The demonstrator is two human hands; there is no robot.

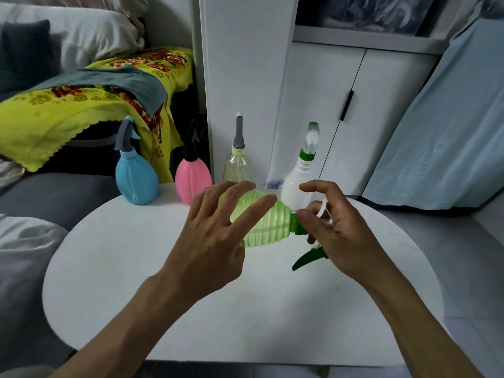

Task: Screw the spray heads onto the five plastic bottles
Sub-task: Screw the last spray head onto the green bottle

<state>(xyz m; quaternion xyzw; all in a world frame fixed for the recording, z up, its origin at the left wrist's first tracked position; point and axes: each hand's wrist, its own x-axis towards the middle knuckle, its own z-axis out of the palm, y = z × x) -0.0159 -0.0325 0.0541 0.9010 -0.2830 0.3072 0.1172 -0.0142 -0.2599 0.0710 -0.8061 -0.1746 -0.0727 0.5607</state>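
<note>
A light green ribbed bottle (pixel 266 225) lies sideways in the air over the white round table (pixel 122 282). My left hand (pixel 215 236) is on its body with the fingers spread and nearly straight across the top and the thumb underneath. My right hand (pixel 335 230) grips the white spray head (pixel 323 211) at the bottle's neck, with the thumb against the dark green collar. The green trigger (pixel 308 258) sticks out below that hand. At the table's far edge stand a blue bottle (pixel 136 178), a pink bottle (pixel 193 178), a clear yellowish bottle (pixel 237 166) and a white bottle (pixel 296 186), each with a head on.
A grey sofa (pixel 54 195) with a yellow flowered blanket (pixel 54 110) lies to the left. White cabinet doors (pixel 321 110) rise behind the table, and a light blue curtain (pixel 441 132) hangs at the right.
</note>
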